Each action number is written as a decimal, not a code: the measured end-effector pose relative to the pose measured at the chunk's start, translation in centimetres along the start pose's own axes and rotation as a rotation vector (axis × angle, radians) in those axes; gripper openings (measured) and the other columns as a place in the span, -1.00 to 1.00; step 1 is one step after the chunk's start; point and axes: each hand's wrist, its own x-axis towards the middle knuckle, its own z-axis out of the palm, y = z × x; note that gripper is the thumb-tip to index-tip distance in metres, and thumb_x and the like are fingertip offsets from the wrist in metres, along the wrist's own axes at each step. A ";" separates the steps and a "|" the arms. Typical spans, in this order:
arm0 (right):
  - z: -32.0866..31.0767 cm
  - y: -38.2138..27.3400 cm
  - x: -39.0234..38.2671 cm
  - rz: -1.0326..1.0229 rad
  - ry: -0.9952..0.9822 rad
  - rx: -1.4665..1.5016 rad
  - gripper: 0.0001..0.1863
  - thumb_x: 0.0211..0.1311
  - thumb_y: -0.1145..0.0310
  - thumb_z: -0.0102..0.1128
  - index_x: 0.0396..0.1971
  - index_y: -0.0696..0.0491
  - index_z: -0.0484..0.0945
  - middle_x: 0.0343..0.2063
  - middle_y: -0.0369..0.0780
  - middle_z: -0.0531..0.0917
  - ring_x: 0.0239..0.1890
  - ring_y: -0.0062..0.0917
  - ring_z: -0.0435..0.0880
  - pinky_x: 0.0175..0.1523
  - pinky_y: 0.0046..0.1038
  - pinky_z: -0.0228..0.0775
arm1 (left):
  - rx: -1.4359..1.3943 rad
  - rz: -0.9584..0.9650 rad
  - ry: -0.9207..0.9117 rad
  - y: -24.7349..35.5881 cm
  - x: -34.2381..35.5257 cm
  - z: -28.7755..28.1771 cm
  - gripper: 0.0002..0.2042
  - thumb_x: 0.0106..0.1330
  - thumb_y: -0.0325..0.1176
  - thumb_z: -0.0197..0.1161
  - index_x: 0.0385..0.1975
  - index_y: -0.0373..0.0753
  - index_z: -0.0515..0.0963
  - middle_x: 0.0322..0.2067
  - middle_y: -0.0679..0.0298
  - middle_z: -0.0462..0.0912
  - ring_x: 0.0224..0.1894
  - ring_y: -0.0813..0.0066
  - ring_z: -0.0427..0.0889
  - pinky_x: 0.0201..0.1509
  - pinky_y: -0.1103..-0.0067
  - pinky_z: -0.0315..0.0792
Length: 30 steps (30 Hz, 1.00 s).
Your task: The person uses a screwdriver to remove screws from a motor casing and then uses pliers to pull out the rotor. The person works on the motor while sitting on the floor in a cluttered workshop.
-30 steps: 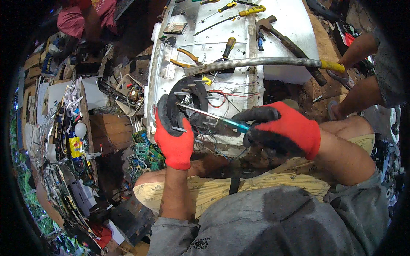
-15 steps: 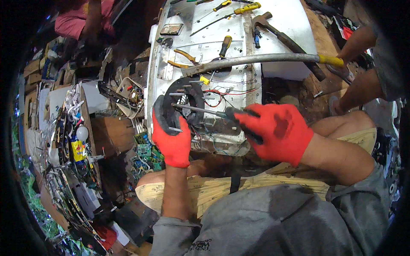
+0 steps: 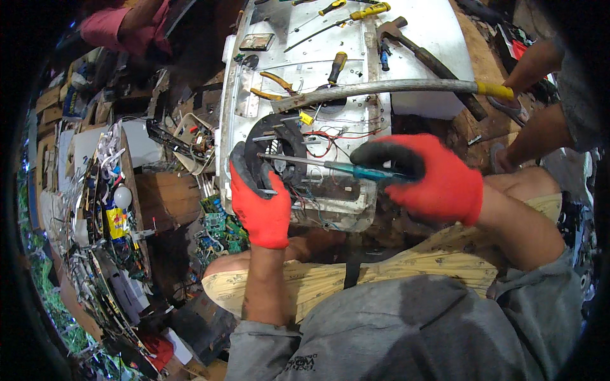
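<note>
In the head view, the left hand (image 3: 260, 206), in a red and black glove, sits left of the frame's middle, curled around the lower left side of a round black part (image 3: 291, 130). That part rests on a white panel (image 3: 356, 66), with short metal pins (image 3: 264, 138) standing out of it. The grip seems meant to steady it against the tool's push.

The right hand (image 3: 438, 181), gloved alike and right of centre, is closed around the teal handle of a screwdriver (image 3: 359, 170). The shaft runs leftward across the part's open middle, its tip near the left hand's fingers; whether the tip touches anything cannot be told. The low slant probably lets the shaft reach inside the ring without hitting the pins.

Red wires (image 3: 330, 136) lie loose just right of the part. Above it, a long metal tube (image 3: 387, 89) crosses the panel and partly covers a hammer (image 3: 438, 66) at the upper right. Orange-handled pliers (image 3: 277, 80) and a yellow and black screwdriver (image 3: 337, 67) lie on the panel toward the top of the frame, likely put there to be within reach while leaving the near end for work.
</note>
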 end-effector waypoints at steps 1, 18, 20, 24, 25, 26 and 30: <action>0.6 -0.3 -0.4 -0.261 0.084 -0.448 -0.49 0.02 0.38 0.30 0.08 0.01 0.54 -0.32 -0.22 0.68 -0.32 -0.45 0.67 -0.30 -0.44 0.52 | 0.051 -0.012 -0.013 0.2 0.0 -0.3 -0.41 0.21 -0.60 0.18 0.31 -0.39 0.28 0.18 -0.03 0.51 0.18 0.24 0.56 0.27 0.42 0.41; -2.3 1.3 1.5 0.313 0.129 0.377 -0.73 0.28 0.25 0.28 -0.10 0.04 0.59 -0.33 -0.33 0.61 -0.43 -0.72 0.56 -0.36 -0.65 0.44 | -1.012 -0.231 -0.516 -2.9 2.3 -5.6 -0.29 0.29 -0.41 0.17 0.43 -0.42 0.06 0.34 -0.03 0.29 0.38 0.19 0.30 0.45 0.35 0.17; -2.6 1.2 1.5 0.325 0.126 0.352 -0.75 0.31 0.25 0.25 -0.09 0.02 0.59 -0.32 -0.33 0.62 -0.45 -0.74 0.55 -0.40 -0.68 0.41 | -0.936 -0.170 -0.474 -3.7 2.1 -5.1 -0.43 0.39 -0.38 0.12 0.38 -0.40 0.20 0.29 0.00 0.37 0.35 0.25 0.36 0.43 0.38 0.21; -2.5 2.8 1.5 0.214 0.214 0.765 -0.76 0.37 0.26 0.19 -0.06 0.04 0.57 -0.32 -0.32 0.62 -0.48 -0.72 0.55 -0.44 -0.67 0.41 | -0.851 -0.247 -0.357 -4.2 2.1 -3.2 -0.47 0.36 -0.31 0.28 0.27 -0.40 0.35 0.18 0.12 0.50 0.21 0.36 0.49 0.30 0.46 0.36; -2.3 3.0 1.7 0.180 0.212 0.865 -0.76 0.39 0.27 0.18 -0.05 0.05 0.56 -0.31 -0.32 0.62 -0.48 -0.72 0.56 -0.44 -0.67 0.42 | -0.868 -0.252 -0.340 -4.6 2.1 -2.8 -0.47 0.35 -0.29 0.31 0.26 -0.40 0.37 0.15 0.13 0.52 0.18 0.38 0.51 0.27 0.47 0.39; -1.9 2.9 1.9 0.157 0.250 0.864 -0.74 0.40 0.26 0.17 -0.02 0.05 0.54 -0.29 -0.32 0.63 -0.47 -0.71 0.57 -0.43 -0.66 0.43 | -0.888 -0.258 -0.324 -4.9 2.2 -2.5 -0.46 0.33 -0.28 0.33 0.24 -0.39 0.39 0.12 0.15 0.55 0.15 0.40 0.53 0.24 0.49 0.42; -0.3 2.0 2.2 0.107 0.386 0.821 -0.66 0.43 0.23 0.15 0.08 0.07 0.47 -0.24 -0.30 0.63 -0.40 -0.67 0.63 -0.38 -0.67 0.49 | -1.025 -0.355 -0.385 -6.5 2.4 -1.7 -0.58 0.37 -0.37 0.24 0.18 -0.38 0.45 0.05 0.19 0.60 0.05 0.47 0.57 0.15 0.52 0.46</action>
